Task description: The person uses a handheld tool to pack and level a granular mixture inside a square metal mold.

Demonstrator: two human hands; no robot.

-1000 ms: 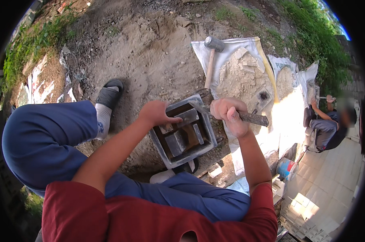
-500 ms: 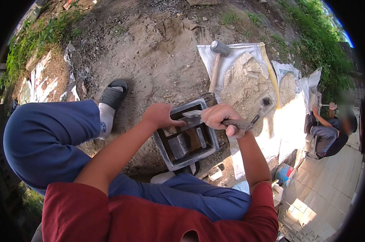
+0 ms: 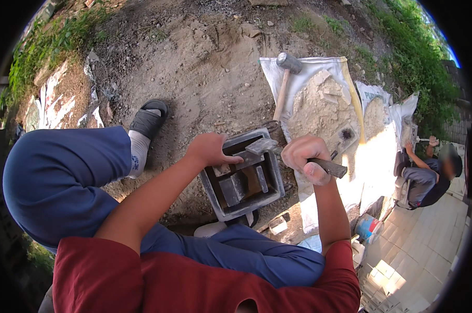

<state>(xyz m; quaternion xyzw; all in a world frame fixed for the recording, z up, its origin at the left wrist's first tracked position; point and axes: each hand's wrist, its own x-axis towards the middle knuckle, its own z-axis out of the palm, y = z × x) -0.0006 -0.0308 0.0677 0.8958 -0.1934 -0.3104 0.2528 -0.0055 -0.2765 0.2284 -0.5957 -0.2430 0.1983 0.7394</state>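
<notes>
A grey rectangular mould box [image 3: 226, 213] lies on the ground before me, with grey partition pieces [image 3: 232, 189] inside it. My left hand [image 3: 211, 149] grips the box at its far left side, the thumb laid over a grey inner piece and the other fingers mostly hidden. In my right hand [image 3: 308, 154] is a trowel, held by its dark handle [image 3: 327, 167]. The trowel's blade [image 3: 262, 146] is tilted over the box's far right corner, a little apart from my left thumb.
To the right, a white sack [image 3: 274, 68] is spread under pale powder and lumps [image 3: 319, 107]; a mallet [image 3: 282, 94] lies on its left edge. Beyond sit a small bucket [image 3: 369, 228] and another person [image 3: 426, 175]. My sandalled foot [image 3: 149, 120] rests left of the box.
My right hand has moved right with the trowel, drawing its blade away from my left thumb. The left hand keeps its place on the box.
</notes>
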